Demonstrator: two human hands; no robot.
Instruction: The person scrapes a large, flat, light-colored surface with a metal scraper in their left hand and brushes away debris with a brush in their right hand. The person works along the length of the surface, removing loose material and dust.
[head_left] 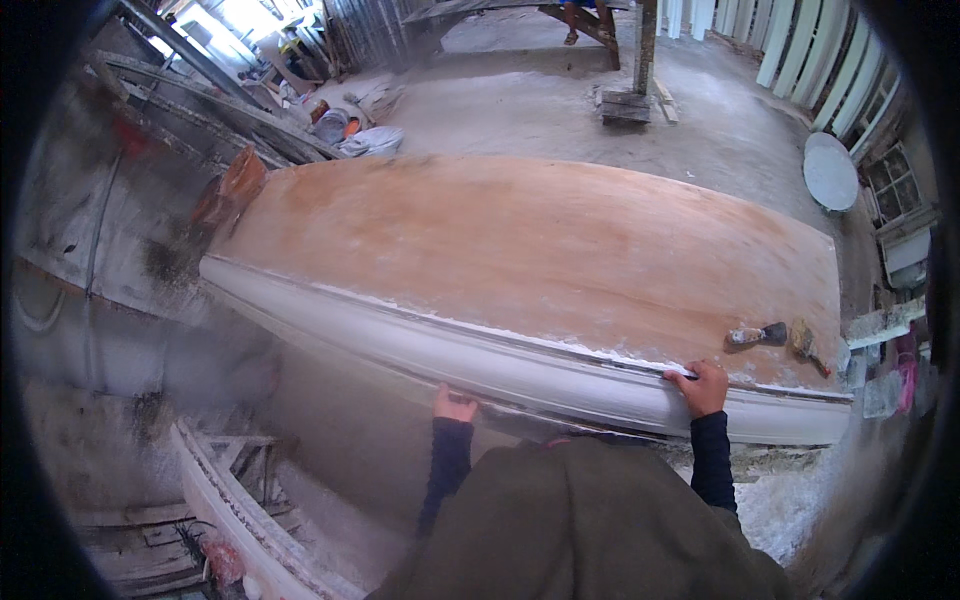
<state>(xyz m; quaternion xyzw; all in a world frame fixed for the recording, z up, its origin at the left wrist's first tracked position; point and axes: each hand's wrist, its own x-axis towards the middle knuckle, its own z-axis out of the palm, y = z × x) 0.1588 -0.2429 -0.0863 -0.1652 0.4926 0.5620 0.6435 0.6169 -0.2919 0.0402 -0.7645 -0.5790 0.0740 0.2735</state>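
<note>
A long white moulding (560,370) with a rounded profile runs along the near side of a large light-brown wooden panel (520,230). At the moulding's lower edge is my left hand (456,405), its fingers curled against that edge and partly hidden. Farther right, my right hand (706,388) rests over the moulding's upper edge, along the seam with the panel. Its fingers are bent and pressed together there; whatever lies between them is too small to make out. White powder lines the seam.
On the panel's right end lie a putty knife (757,335) and a brush (808,345). Another white moulded piece (235,510) stands at lower left. A post (645,50) rises beyond the panel, and a person's legs (585,18) show at a far bench. Pale boards (815,60) lean at right.
</note>
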